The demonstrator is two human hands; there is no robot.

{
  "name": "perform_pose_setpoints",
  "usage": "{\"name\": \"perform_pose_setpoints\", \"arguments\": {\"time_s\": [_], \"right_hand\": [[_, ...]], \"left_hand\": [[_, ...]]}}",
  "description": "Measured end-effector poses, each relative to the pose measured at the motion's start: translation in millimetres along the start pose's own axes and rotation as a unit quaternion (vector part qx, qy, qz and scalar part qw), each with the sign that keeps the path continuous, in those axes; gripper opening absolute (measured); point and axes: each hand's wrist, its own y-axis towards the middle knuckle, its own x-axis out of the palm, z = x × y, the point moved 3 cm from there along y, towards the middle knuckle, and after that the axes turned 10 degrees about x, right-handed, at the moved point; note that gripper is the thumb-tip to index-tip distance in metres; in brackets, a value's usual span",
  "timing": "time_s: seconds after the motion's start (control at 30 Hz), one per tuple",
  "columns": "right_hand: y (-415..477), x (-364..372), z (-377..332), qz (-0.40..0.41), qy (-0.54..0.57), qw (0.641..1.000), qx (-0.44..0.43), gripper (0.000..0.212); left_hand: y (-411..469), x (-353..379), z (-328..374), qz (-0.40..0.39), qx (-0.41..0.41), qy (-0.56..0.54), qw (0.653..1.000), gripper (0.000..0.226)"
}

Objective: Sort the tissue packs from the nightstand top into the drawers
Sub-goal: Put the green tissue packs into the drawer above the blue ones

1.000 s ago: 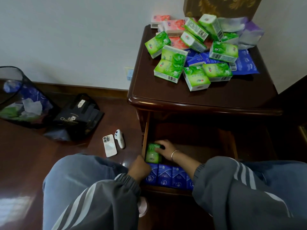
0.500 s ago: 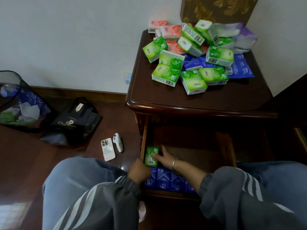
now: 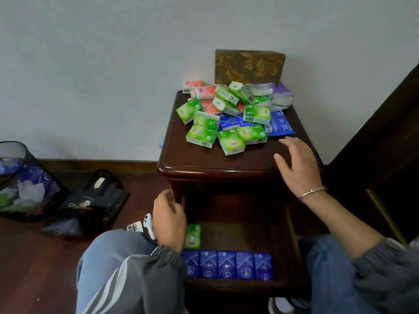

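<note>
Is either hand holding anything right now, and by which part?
Right hand holds nothing, fingers spread above the nightstand. Left hand, by the drawer, has its fingers curled out of sight: cannot tell.

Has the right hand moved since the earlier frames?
Yes. The right hand has left the open drawer, where it touched the green pack, and now hovers over the nightstand top.
</note>
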Motion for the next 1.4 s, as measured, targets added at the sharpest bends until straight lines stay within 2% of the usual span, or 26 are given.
{"name": "perform_pose_setpoints", "arguments": {"time_s": [0.1,0.17,0.3,0.37,0.53,0.63,0.67,0.73,0.87,1.03,1.1,1.17,1.23,1.3,1.33,1.37,1.4], "right_hand": [[21,11,35,-0.091,-0.082,0.984,0.127,0.061],[21,27,46,-0.136,-0.16,0.968,0.134,0.063],[22,36,50,-0.12,-0.209,0.962,0.125,0.064],[23,38,53,-0.127,-0.217,0.96,0.124,0.065],[24,40,54,-0.155,-0.219,0.954,0.133,0.065],[28,41,56,-0.165,-0.222,0.95,0.143,0.065],[29,42,57,-0.167,-0.224,0.949,0.144,0.066],[31,42,58,-0.165,-0.228,0.948,0.146,0.066],[31,44,60,-0.164,-0.235,0.946,0.149,0.066],[31,44,59,-0.165,-0.238,0.945,0.15,0.066],[30,44,59,-0.164,-0.237,0.946,0.151,0.066],[30,44,59,-0.164,-0.236,0.946,0.152,0.066],[30,44,60,-0.166,-0.237,0.945,0.151,0.066],[31,44,60,-0.165,-0.236,0.946,0.151,0.066],[31,44,60,-0.165,-0.235,0.946,0.151,0.066],[31,44,61,-0.165,-0.236,0.945,0.152,0.066],[31,44,61,-0.166,-0.237,0.945,0.153,0.066]], "left_hand": [[17,-7,34,0.043,0.12,0.0,0.992,0.035],[28,-9,55,0.06,0.168,0.023,0.984,0.037],[60,-3,88,0.02,0.241,0.087,0.966,0.041],[81,6,97,-0.018,0.223,0.101,0.969,0.045],[118,46,110,-0.11,0.027,0.075,0.991,0.079],[141,51,118,-0.044,0.029,0.036,0.998,0.065],[150,50,121,-0.03,0.056,0.038,0.997,0.058],[169,52,127,-0.054,0.131,0.071,0.987,0.052],[196,66,133,-0.145,0.255,0.202,0.934,0.056],[218,75,136,-0.201,0.354,0.342,0.847,0.038],[224,69,141,-0.214,0.375,0.36,0.827,0.036],[231,53,151,-0.208,0.376,0.344,0.835,0.034],[242,29,164,-0.189,0.358,0.267,0.875,0.031],[252,7,173,-0.271,0.295,0.106,0.91,0.026],[251,1,175,-0.345,0.252,0.04,0.903,0.024],[248,0,177,-0.417,0.218,0.027,0.882,0.024],[242,2,175,-0.479,0.196,0.06,0.854,0.026]]}}
